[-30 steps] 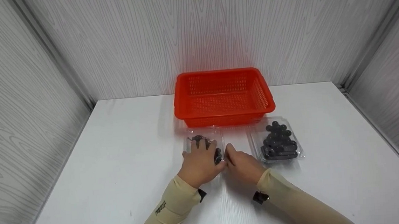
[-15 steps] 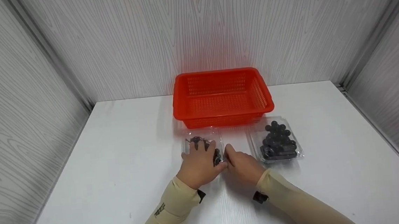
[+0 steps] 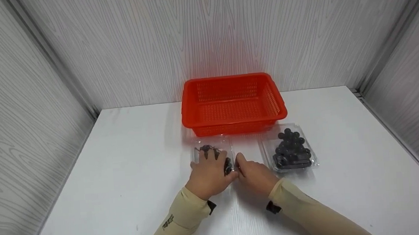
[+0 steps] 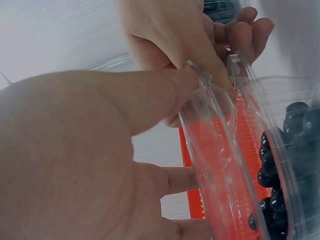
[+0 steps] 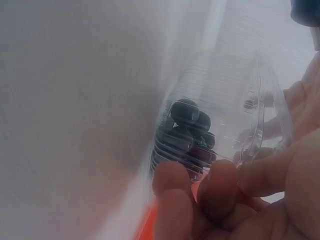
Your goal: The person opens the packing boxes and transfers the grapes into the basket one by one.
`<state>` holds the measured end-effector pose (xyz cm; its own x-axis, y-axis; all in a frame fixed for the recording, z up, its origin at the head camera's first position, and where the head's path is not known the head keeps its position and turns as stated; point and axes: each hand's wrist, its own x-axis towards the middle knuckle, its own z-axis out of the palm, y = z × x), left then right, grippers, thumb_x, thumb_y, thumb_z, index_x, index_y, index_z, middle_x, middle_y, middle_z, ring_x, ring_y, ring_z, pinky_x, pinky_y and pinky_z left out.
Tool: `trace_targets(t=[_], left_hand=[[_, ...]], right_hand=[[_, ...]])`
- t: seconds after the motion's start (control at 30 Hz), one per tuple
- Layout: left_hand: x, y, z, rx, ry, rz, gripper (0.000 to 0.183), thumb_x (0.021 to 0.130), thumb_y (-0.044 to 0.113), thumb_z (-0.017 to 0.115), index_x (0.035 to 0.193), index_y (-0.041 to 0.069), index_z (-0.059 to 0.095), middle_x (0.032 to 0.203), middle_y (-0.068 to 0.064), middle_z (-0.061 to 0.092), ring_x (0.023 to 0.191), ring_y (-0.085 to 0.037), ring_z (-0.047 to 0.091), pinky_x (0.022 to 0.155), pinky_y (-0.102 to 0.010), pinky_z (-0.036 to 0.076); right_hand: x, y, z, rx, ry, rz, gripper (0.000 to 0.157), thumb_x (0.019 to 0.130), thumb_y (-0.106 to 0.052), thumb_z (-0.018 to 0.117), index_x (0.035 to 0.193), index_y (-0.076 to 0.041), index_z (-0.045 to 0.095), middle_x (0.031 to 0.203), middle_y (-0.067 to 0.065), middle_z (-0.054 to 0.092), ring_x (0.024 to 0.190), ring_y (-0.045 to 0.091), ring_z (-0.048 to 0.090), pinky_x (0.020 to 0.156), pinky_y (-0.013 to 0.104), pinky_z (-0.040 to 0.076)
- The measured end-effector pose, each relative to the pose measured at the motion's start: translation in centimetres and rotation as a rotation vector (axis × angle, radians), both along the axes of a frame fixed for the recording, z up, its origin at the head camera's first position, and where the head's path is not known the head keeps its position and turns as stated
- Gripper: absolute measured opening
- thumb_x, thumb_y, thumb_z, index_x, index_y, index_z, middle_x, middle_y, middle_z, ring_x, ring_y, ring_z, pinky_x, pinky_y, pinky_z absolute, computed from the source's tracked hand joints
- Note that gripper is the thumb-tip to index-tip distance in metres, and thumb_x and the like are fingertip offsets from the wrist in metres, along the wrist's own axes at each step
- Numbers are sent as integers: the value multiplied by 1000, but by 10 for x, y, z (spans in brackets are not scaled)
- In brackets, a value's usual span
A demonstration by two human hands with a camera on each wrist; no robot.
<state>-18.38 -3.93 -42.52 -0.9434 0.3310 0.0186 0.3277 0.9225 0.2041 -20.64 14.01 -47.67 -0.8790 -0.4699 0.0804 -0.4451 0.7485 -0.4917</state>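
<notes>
A clear plastic clamshell box (image 3: 218,139) of dark grapes (image 4: 272,165) lies in front of the red basket. Spread over its lid (image 4: 212,135) are the fingers of my left hand (image 3: 209,177), thumb along the right rim. At that side, the curled fingers of my right hand (image 3: 256,175) pinch the rim near the corner. In the left wrist view a narrow gap runs between lid and base (image 4: 255,115). The right wrist view shows the grapes through the ribbed box wall, with my right fingertips (image 5: 172,182) low against it. The left palm hides part of the box.
To the right stands a second clear box (image 3: 275,135) with dark grapes (image 3: 291,147) heaped in it. Behind both boxes is a red slotted basket (image 3: 239,122). White wood-grain panels (image 3: 127,46) enclose the white table (image 3: 123,156) at the back and sides.
The head view has shifted very slightly. Both hands keep their places on the left box.
</notes>
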Motion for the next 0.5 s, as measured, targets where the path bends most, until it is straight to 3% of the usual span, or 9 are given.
trace_targets(t=[0.3,0.5], left_hand=[[1,-4,-4,9,51,-45,92,72,56,87,143,8,54,131,-29,58,124,-52,54,86,-73,52],[0,-2,-3,30,62,-31,81,76,51,87,138,8,57,127,-27,59,119,-49,57,86,-75,50]], right_hand=[[0,-2,1,10,-43,-30,9,107,-16,49,105,-11,42,65,-1,49,58,18,49,55,36,41],[0,-2,2,7,-34,-41,10,107,-17,49,105,-10,42,64,1,50,57,19,49,53,37,42]])
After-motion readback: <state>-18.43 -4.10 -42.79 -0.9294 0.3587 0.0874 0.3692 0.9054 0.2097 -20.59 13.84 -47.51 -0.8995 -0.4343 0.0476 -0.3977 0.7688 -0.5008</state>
